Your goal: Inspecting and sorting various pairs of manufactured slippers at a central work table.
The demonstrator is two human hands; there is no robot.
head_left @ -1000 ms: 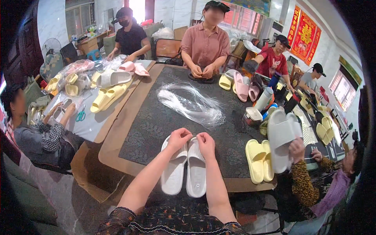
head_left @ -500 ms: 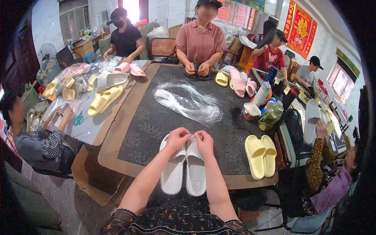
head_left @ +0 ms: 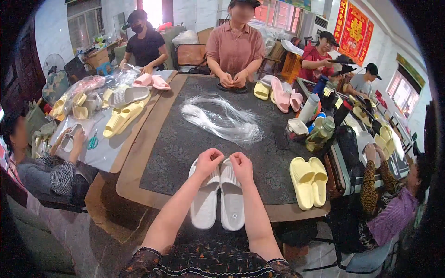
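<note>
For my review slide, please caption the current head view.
Left hand and right hand nearly meet over grey slippers, with pale strands beyond.

gray slippers (head_left: 203, 208) partly hidden, dark garment (head_left: 208, 259) cropped

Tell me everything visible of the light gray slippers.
The light gray slippers are a foam-like pair with ribbed straps; a small round mark shows near the right one's heel. They lie side by side, soles down, toes pointing away, heels seemingly overhanging the near edge of the table. The left hand and right hand are at the toe ends; contact is unclear.
</note>
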